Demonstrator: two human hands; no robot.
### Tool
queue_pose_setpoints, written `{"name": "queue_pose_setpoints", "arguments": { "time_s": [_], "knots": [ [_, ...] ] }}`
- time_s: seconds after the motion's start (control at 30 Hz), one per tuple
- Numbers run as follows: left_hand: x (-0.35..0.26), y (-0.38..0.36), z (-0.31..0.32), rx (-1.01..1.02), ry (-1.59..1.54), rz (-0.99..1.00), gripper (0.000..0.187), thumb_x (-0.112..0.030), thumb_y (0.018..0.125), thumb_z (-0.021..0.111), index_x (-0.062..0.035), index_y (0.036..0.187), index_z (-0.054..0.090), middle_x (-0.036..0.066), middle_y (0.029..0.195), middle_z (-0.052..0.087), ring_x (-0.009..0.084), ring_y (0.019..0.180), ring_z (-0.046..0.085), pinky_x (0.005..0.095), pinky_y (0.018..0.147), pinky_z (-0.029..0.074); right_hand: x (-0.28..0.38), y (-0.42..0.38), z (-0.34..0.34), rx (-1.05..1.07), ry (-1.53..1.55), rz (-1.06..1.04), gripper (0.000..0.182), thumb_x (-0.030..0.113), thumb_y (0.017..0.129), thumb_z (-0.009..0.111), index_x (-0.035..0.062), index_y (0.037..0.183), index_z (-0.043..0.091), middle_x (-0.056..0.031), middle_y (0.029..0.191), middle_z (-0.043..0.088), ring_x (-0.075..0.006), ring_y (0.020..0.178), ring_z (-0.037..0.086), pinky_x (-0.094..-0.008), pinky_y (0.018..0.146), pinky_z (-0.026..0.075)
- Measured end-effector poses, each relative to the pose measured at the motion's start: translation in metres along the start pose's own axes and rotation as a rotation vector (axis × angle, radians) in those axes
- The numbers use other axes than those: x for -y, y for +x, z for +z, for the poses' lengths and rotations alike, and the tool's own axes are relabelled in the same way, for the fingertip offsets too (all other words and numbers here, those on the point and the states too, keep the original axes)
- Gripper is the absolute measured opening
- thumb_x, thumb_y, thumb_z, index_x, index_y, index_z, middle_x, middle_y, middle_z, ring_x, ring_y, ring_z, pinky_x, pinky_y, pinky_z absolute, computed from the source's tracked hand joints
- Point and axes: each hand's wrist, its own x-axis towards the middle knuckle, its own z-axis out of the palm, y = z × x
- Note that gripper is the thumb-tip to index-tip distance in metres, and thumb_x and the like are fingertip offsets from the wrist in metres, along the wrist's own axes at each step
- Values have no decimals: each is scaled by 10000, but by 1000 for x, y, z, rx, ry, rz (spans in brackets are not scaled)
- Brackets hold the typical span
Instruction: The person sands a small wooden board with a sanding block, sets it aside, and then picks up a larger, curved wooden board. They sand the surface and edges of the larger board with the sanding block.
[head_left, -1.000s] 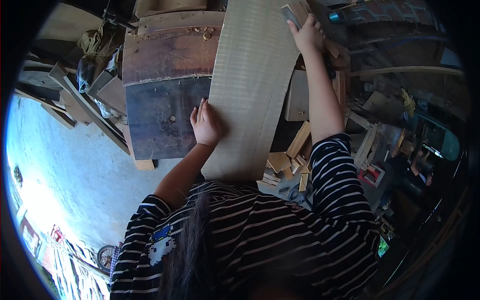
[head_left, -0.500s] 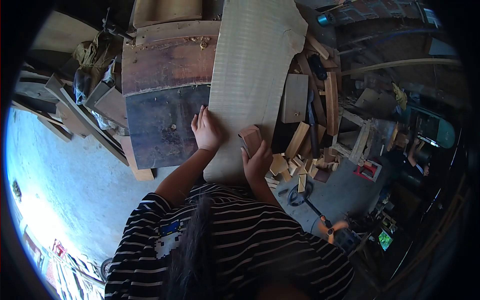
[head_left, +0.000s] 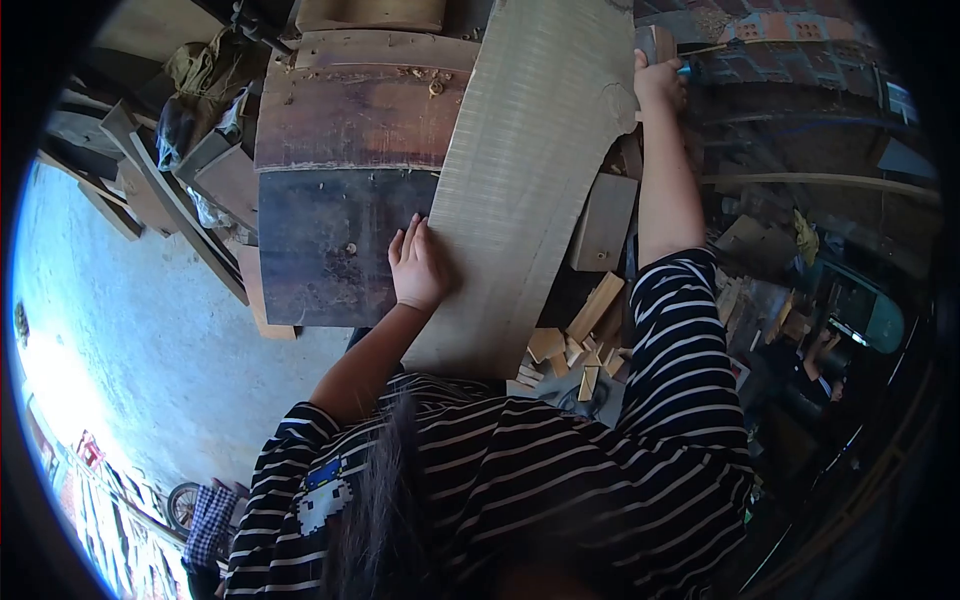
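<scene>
A long pale wooden board (head_left: 525,170) with a ragged right edge runs from my waist to the far side of the workbench. My left hand (head_left: 417,270) rests at the board's left edge, fingers stretched forward and lying flat. Far forward, past the board's right edge, my right hand (head_left: 660,85) is wrapped round a small brown wooden block (head_left: 656,44). The block's underside is hidden. Left of the board lies the dark bench top (head_left: 325,245), with curled shavings (head_left: 436,88) on its reddish-brown part.
A flat wood piece (head_left: 604,222) and a heap of offcuts (head_left: 590,345) lie right of the board. Curved planks (head_left: 160,190) lean at the left. Another person (head_left: 800,370) is at the far right; a checked cloth (head_left: 208,520) shows at the lower left.
My right hand has moved from the board's near part far forward and right, carrying the wooden block, with the arm stretched out. The board appears more tilted. My left hand stays at its edge.
</scene>
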Motion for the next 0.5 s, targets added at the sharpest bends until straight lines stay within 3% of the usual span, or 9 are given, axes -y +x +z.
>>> {"name": "queue_pose_setpoints", "arguments": {
  "time_s": [0.2, 0.3, 0.37, 0.5],
  "knots": [
    [1, 0, 2, -16, -11, 12, 467, -79, 821, 463, 54, 1266, 406, 205, 1303, 495, 288, 1222, 476, 464, 1055, 274, -12, -73, -1, 105, 3, 36, 753, 548, 853, 506, -47, 1276, 322, -267, 1239, 473, -385, 1140, 512, -469, 927, 438],
    [1, 0, 4, -21, -23, 8, 482, -75, 812, 463, 46, 1274, 400, 199, 1307, 492, 283, 1234, 466, 463, 1058, 267, -24, -179, -14, 180, 5, 7, 765, 492, 868, 508, -70, 1322, 256, -285, 1199, 471, -397, 1073, 544, -454, 879, 469],
    [2, 0, 3, -9, -21, 10, 485, -75, 812, 463, 42, 1279, 395, 194, 1308, 490, 278, 1242, 458, 463, 1059, 263, -49, -264, 3, 94, -7, -122, 756, 437, 848, 560, -106, 1291, 277, -301, 1153, 475, -418, 995, 555, -459, 837, 469],
    [2, 1, 2, -11, -42, 33, 487, -76, 819, 460, 36, 1287, 385, 184, 1311, 486, 268, 1258, 444, 463, 1062, 257, -88, -421, -2, 203, 10, -223, 759, 406, 820, 605, -133, 1256, 297, -276, 1026, 496, -406, 906, 557, -455, 793, 468]
  ]
}}
